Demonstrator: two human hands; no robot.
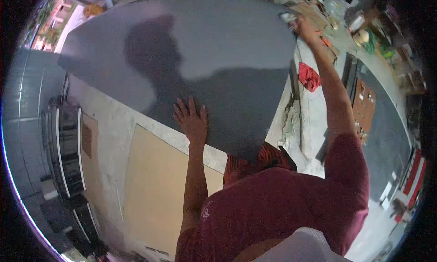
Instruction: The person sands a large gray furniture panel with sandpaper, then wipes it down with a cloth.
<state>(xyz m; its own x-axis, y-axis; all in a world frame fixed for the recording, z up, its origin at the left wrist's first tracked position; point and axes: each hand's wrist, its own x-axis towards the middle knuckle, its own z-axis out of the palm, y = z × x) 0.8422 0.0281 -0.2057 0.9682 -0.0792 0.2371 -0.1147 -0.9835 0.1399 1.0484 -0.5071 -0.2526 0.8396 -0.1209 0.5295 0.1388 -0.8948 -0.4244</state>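
A large dark grey sheet (236,43) spreads out in front of me, with a head-and-shoulders shadow across it. Near its close edge, my left hand (191,121) lies flat on the surface, fingers spread and holding nothing. My right arm reaches out to the sheet's far right corner. There my right hand (306,29) is closed on a small whitish object (287,17) at the edge; blur and distance keep its kind from showing.
Below the sheet, a tan board (157,184) lies on the pale floor. A red cloth (309,76) is to the right, beyond it a brown panel (364,105) with small items. Dark metal frames (68,148) stand at left. Assorted clutter (364,30) fills the upper right.
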